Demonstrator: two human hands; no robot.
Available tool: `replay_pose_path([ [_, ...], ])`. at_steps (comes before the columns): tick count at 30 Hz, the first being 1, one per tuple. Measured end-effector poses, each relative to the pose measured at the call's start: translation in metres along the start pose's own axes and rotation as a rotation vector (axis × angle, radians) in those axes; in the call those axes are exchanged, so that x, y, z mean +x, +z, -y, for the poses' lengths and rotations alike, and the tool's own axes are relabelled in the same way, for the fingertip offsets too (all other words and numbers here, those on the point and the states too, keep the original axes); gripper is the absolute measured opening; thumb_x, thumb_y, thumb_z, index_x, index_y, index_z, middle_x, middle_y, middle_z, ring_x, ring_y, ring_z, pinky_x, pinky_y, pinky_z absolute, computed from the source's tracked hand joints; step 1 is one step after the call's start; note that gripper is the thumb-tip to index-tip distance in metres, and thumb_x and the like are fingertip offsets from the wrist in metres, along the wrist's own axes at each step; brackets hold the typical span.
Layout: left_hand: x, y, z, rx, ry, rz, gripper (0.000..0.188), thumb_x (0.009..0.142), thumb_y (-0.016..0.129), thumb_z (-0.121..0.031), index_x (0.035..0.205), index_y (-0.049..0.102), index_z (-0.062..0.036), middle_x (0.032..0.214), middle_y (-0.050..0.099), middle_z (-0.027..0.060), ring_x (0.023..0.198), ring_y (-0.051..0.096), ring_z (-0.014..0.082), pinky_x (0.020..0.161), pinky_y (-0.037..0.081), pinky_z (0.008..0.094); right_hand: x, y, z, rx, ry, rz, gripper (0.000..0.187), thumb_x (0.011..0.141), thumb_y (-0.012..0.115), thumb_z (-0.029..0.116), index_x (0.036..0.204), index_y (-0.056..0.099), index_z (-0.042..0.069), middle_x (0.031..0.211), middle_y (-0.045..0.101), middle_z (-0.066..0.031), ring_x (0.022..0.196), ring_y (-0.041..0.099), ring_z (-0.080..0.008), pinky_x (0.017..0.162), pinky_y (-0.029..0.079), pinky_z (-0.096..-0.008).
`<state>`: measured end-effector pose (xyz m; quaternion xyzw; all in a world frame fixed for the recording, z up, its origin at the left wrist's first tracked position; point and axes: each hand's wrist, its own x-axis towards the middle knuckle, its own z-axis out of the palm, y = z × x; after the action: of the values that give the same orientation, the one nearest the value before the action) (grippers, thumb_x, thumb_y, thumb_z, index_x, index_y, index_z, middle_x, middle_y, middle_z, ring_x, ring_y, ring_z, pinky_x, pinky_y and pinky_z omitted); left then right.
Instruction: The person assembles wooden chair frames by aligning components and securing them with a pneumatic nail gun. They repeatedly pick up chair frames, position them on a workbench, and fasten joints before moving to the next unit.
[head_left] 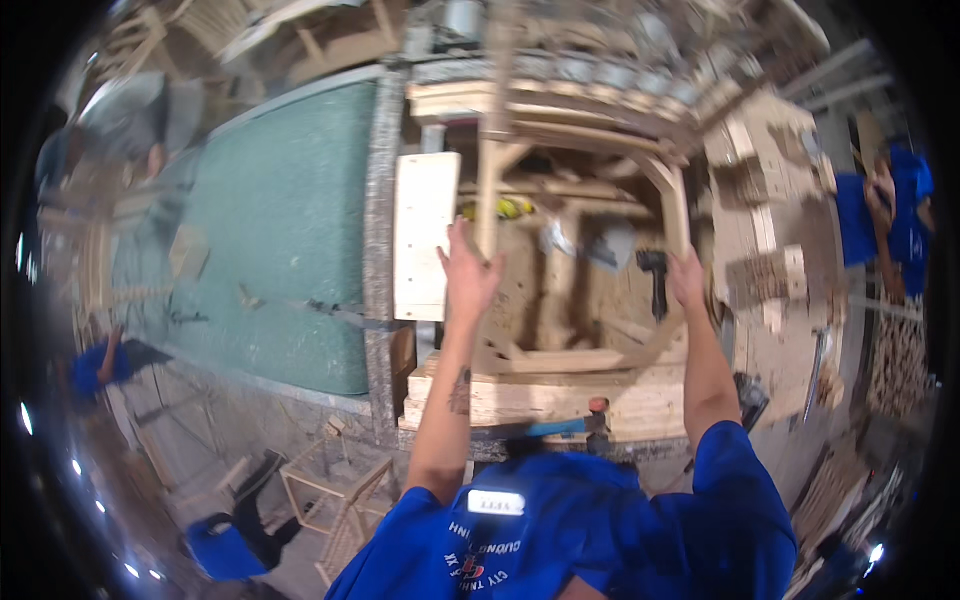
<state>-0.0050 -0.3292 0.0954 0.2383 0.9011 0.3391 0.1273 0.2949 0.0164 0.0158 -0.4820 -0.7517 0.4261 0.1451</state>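
Observation:
A pale wooden frame [560, 362] with angled corner braces lies before me, slightly blurred. My left hand [470, 282] is at its left rail, fingers spread and thumb apart, with the rail between them. Beside those fingers is a light rectangular board [425, 235] with small dark holes. On the other side, my right hand [686, 280] closes round the frame's right rail; part of its fingers is hidden. Just inside that rail, next to my right hand, lies a black tool with a handle [655, 283], its exact kind unclear.
Stacked wooden boards [460, 392] form the near edge, with a blue-handled tool [560, 427] on them. A green-topped table [280, 240] stands left. Cut wood blocks [765, 275] are piled right. A yellow object [512, 208] lies within the frame. Other people in blue are at both sides.

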Motion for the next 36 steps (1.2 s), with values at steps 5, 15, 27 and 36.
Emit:
replay_pose_path([
  [5,0.001,0.001,-0.054,-0.311,-0.174,0.183,0.077,0.082,0.074,-0.033,0.148,0.048,-0.0018,0.129,0.064,0.0292,0.120,0.062,0.0442,0.104,0.049,0.0490,0.037,-0.040,-0.041,-0.206,-0.136,0.053,0.053,0.098,0.068,0.031,0.138,0.055,0.000,0.123,0.068,-0.0193,0.117,0.065,-0.0315,0.101,0.049,-0.0422],
  [15,0.000,-0.033,-0.031,-0.233,-0.318,0.199,0.045,0.075,0.066,-0.021,0.113,0.069,0.0023,0.105,0.071,0.0297,0.102,0.069,0.0441,0.091,0.054,0.0490,0.021,-0.046,-0.020,0.432,0.265,0.289,0.040,0.074,0.066,0.008,0.113,0.062,-0.001,0.096,0.064,-0.0115,0.091,0.064,-0.0245,0.086,0.052,-0.0362],
  [27,-0.056,-0.268,-0.198,-0.403,-0.208,0.318,0.050,0.083,0.062,-0.014,0.128,0.058,0.0060,0.078,0.067,0.0100,0.067,0.064,0.0180,0.061,0.052,0.0339,-0.072,-0.182,0.193,0.484,-0.069,0.206,0.030,0.087,0.065,0.014,0.113,0.063,-0.001,0.111,0.064,-0.0151,0.092,0.062,-0.0194,0.070,0.050,-0.0309],
  [36,-0.130,-0.452,-0.157,-0.337,0.026,0.035,0.035,0.078,0.077,-0.028,0.088,0.072,0.0056,0.077,0.071,0.0096,0.068,0.069,0.0154,0.059,0.056,0.0320,-0.210,-0.164,0.298,0.914,-0.269,0.357,0.027,0.092,0.065,0.015,0.113,0.065,-0.001,0.125,0.066,-0.0178,0.094,0.064,-0.0171,0.062,0.049,-0.0280],
])
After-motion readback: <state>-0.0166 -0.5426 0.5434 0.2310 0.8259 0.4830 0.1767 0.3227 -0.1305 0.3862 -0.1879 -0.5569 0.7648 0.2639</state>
